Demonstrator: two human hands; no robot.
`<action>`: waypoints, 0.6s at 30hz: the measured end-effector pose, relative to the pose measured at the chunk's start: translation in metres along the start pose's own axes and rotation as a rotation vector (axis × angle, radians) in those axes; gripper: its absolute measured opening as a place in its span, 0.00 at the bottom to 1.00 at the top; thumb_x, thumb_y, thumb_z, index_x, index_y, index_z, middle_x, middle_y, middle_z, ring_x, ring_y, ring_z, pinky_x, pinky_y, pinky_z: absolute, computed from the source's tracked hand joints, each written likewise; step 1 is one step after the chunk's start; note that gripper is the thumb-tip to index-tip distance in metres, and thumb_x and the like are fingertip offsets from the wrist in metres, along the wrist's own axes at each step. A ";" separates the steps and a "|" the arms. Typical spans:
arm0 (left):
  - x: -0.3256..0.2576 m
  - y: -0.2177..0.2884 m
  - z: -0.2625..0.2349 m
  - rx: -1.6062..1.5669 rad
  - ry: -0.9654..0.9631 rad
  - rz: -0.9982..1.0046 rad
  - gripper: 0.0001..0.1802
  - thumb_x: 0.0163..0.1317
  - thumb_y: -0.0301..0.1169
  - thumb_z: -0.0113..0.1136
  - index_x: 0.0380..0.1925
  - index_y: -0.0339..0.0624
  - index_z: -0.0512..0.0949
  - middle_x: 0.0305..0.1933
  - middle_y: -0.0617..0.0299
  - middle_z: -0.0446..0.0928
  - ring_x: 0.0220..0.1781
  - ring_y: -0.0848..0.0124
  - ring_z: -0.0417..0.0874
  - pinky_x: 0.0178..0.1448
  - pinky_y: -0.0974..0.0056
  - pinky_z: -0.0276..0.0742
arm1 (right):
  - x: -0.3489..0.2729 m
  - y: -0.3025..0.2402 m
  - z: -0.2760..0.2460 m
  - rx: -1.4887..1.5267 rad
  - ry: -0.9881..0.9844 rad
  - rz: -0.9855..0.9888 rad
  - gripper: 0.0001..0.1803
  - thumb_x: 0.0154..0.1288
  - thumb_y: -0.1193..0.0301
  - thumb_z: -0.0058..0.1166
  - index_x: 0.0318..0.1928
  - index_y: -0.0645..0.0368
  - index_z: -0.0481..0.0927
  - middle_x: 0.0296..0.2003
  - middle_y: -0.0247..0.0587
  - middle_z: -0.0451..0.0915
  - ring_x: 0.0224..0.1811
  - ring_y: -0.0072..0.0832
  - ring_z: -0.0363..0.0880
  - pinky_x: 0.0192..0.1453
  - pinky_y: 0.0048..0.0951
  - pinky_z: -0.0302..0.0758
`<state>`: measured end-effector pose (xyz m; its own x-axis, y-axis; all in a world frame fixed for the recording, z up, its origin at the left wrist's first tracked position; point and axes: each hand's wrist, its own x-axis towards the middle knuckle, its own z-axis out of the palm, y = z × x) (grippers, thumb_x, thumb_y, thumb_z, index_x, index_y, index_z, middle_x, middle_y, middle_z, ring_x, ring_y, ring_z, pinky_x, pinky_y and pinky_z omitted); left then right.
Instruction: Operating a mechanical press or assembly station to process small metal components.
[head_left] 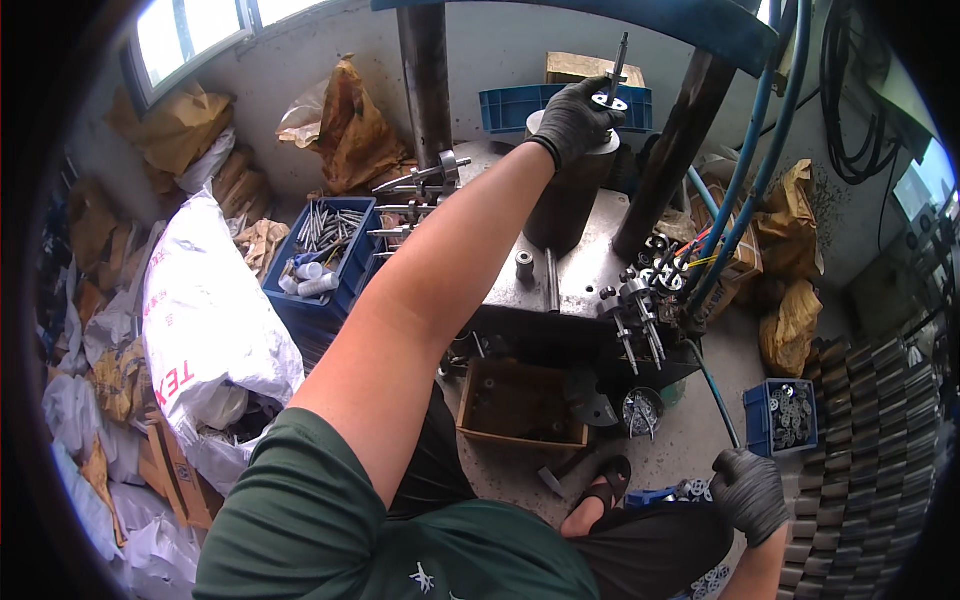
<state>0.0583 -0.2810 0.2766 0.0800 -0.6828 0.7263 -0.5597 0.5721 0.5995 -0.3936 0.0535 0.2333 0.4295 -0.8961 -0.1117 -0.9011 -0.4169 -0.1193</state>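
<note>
Left hand (578, 118) fingers grasp an upright shaft (617, 65) at 12 o'clock (long axis vertical); right hand (750, 492), at 4, loosely clenched

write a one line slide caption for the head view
Gloved left hand sets a metal shaft with washer on a press cylinder; right hand hangs low.

The left arm stretches far forward, its gloved left hand (577, 120) closed in a grip. The gloved right hand (750, 493) hangs low by the knee, fingers curled.
</note>
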 end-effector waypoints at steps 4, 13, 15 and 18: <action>-0.006 0.003 -0.003 -0.018 0.015 0.003 0.31 0.61 0.30 0.76 0.65 0.50 0.77 0.41 0.61 0.89 0.36 0.77 0.86 0.42 0.68 0.86 | -0.013 -0.004 0.021 0.008 0.038 0.020 0.06 0.57 0.70 0.60 0.32 0.59 0.83 0.31 0.52 0.82 0.35 0.53 0.84 0.43 0.50 0.81; -0.003 0.004 -0.002 0.032 0.018 0.014 0.32 0.59 0.31 0.76 0.65 0.49 0.77 0.40 0.61 0.90 0.37 0.78 0.87 0.42 0.68 0.87 | -0.016 -0.011 0.022 0.093 0.138 0.072 0.04 0.57 0.73 0.58 0.30 0.60 0.82 0.29 0.57 0.80 0.35 0.57 0.82 0.40 0.51 0.78; 0.000 -0.003 -0.001 0.020 0.009 -0.002 0.33 0.59 0.31 0.76 0.65 0.49 0.77 0.39 0.61 0.90 0.38 0.77 0.88 0.43 0.68 0.87 | -0.015 -0.013 0.020 0.091 0.138 0.065 0.04 0.57 0.73 0.57 0.30 0.60 0.82 0.29 0.57 0.80 0.35 0.57 0.82 0.40 0.51 0.78; 0.002 -0.011 0.001 -0.056 0.023 0.037 0.33 0.58 0.33 0.77 0.64 0.47 0.78 0.40 0.59 0.90 0.38 0.76 0.89 0.46 0.67 0.87 | -0.012 -0.012 0.015 0.089 0.115 0.064 0.04 0.57 0.74 0.58 0.31 0.61 0.83 0.31 0.58 0.81 0.36 0.57 0.82 0.41 0.50 0.79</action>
<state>0.0635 -0.2890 0.2715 0.0794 -0.6508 0.7551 -0.5155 0.6215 0.5899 -0.3868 0.0719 0.2216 0.3572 -0.9340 -0.0091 -0.9152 -0.3480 -0.2031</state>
